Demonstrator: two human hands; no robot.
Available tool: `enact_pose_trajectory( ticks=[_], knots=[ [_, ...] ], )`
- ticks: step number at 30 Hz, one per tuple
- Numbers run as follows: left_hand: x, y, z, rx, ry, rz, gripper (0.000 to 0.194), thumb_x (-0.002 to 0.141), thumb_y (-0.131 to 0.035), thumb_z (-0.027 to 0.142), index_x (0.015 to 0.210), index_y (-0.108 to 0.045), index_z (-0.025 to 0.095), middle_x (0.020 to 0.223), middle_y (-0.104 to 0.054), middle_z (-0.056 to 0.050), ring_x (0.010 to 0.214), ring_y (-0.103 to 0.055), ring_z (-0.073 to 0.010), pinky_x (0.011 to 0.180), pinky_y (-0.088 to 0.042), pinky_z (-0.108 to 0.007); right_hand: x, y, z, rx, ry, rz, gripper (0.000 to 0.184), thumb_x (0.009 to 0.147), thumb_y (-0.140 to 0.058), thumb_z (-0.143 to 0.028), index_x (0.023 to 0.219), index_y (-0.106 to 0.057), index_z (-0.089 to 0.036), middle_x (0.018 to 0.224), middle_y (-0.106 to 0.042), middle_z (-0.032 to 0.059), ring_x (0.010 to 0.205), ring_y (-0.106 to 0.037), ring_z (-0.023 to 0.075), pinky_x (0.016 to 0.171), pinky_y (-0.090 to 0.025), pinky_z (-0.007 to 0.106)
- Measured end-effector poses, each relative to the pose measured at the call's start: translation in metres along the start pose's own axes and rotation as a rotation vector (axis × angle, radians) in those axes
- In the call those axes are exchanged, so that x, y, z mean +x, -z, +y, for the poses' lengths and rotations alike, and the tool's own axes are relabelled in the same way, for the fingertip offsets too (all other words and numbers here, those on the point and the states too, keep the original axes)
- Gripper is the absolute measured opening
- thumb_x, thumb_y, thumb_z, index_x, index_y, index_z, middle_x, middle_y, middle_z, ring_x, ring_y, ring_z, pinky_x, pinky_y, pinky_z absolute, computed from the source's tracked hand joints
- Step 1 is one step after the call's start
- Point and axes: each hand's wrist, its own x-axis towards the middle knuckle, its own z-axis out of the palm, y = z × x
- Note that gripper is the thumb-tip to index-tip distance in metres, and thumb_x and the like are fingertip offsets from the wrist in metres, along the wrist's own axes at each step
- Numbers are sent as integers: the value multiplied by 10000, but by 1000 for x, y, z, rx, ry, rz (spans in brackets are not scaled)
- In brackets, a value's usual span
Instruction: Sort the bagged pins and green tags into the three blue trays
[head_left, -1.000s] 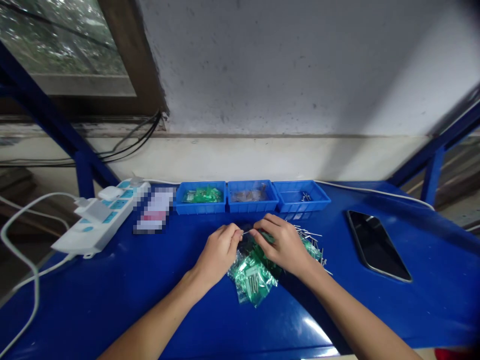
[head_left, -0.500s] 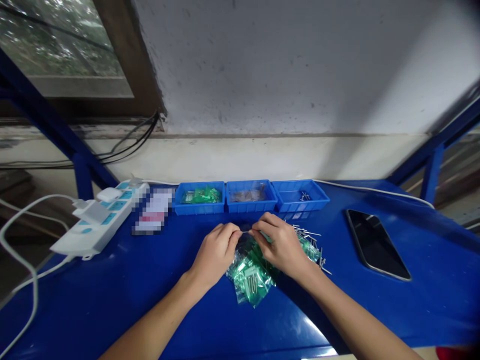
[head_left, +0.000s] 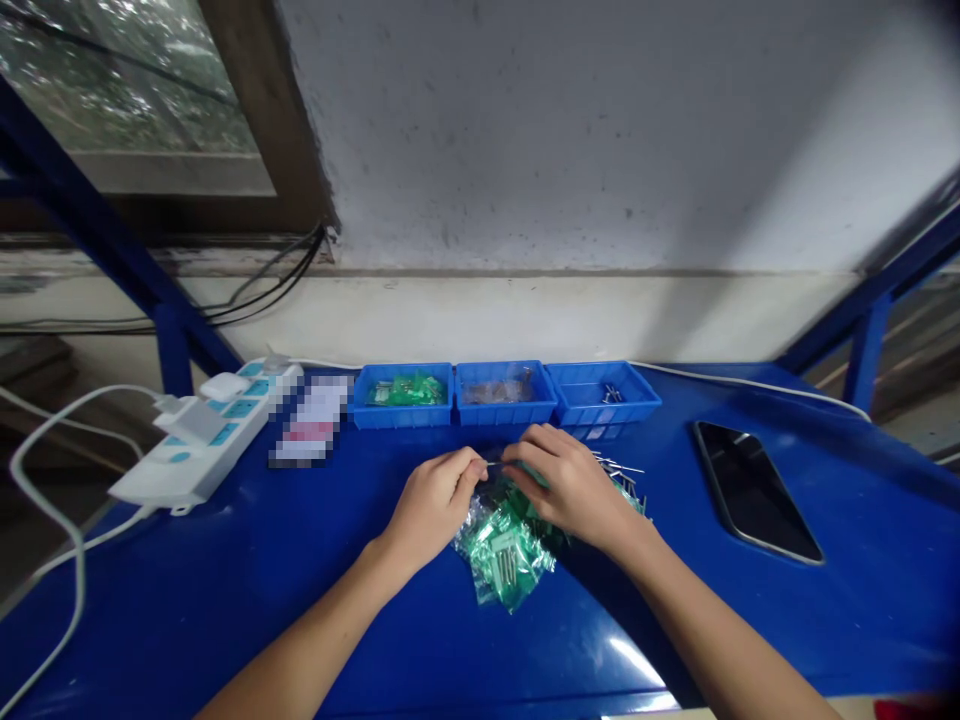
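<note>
Side by side above the table, my left hand (head_left: 439,492) and my right hand (head_left: 559,480) are closed with thumbs against fingers. Between their fingertips stretches a thin, pale piece (head_left: 493,463); its kind is too small to tell. Below lies a pile of small clear-and-green plastic bags (head_left: 510,555), the front one showing several metal pins inside. Loose silvery metal pins (head_left: 622,467) spread out behind and right of my right hand, which partly hides them and the pile.
Three blue bins stand in a row: green bags in the left bin (head_left: 403,415), clear packets in the middle bin (head_left: 506,412), a few metal pieces in the right bin (head_left: 607,408). A phone (head_left: 757,490) lies right; a white power strip (head_left: 202,440) with cables lies left.
My right fingertips have shifted slightly around the thin piece, and both hands stay in nearly the same place. The whole view has moved a little.
</note>
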Motion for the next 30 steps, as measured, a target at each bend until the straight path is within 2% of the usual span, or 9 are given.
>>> enact_pose_trajectory(
  ticks=[5, 10, 14, 16, 19, 22, 24, 27, 30],
  knots=[
    [-2, -3, 7, 17, 54, -38, 343, 950, -302, 358, 795, -565, 202, 631, -572, 18, 570, -547, -136, 550, -379, -236, 0, 9, 8, -21, -23, 88, 213, 930, -348, -208, 841, -538, -167, 766, -550, 65, 705, -489, 172, 655, -378, 295],
    [-2, -9, 4, 231, 23, -21, 215, 855, -495, 383, 751, -569, 210, 714, -591, -5, 696, -554, -181, 615, -400, -279, -11, 26, 57, -190, -452, 439, 230, 910, -409, -343, 930, -550, -162, 767, -570, 68, 716, -522, 200, 653, -388, 313],
    [-1, -15, -1, 226, 5, -43, 143, 835, -516, 303, 740, -560, 205, 695, -574, 13, 674, -541, -163, 782, -410, -353, -17, 27, 77, -253, -604, 413, 358, 865, -475, -422, 1059, -565, -135, 824, -608, 99, 791, -550, 245, 708, -402, 349],
    [1, -14, -3, 186, 16, -30, 146, 849, -487, 261, 731, -549, 201, 676, -572, 20, 664, -544, -152, 779, -408, -341, -13, 22, 67, -149, -536, 347, 312, 886, -439, -391, 1002, -597, -148, 816, -616, 88, 783, -559, 225, 719, -403, 328],
    [3, -5, -6, 118, 96, 93, 138, 871, -462, 270, 775, -530, 199, 633, -553, 29, 598, -532, -136, 595, -390, -254, -3, 11, 36, 55, -428, 237, 307, 905, -402, -388, 879, -616, -170, 761, -620, 53, 716, -561, 180, 656, -386, 274],
    [4, 5, -7, 40, 111, 263, 109, 894, -447, 286, 844, -498, 203, 537, -458, 65, 475, -461, -104, 496, -339, -216, 5, 0, 5, 233, -511, 123, 465, 913, -339, -481, 644, -563, -175, 545, -523, -1, 522, -486, 133, 528, -319, 252],
    [2, 7, -6, 9, 40, 305, 81, 900, -452, 272, 877, -490, 204, 555, -470, 65, 494, -487, -100, 517, -363, -209, 7, -4, -9, 400, -588, 68, 515, 906, -305, -536, 619, -537, -176, 509, -486, -19, 486, -458, 118, 494, -300, 241],
    [-3, 2, 0, 24, -139, 243, 53, 901, -463, 231, 896, -508, 205, 720, -591, 22, 642, -576, -112, 621, -413, -214, 7, -7, -18, 602, -609, 47, 478, 889, -336, -551, 658, -524, -176, 547, -506, -22, 507, -467, 111, 482, -316, 225],
    [-6, -6, 8, 22, -257, 115, 95, 908, -446, 211, 888, -538, 200, 828, -610, -12, 751, -586, -133, 708, -423, -239, 5, -7, -15, 554, -510, 147, 345, 899, -396, -429, 723, -544, -171, 586, -520, -21, 524, -464, 108, 499, -337, 224]
  ],
)
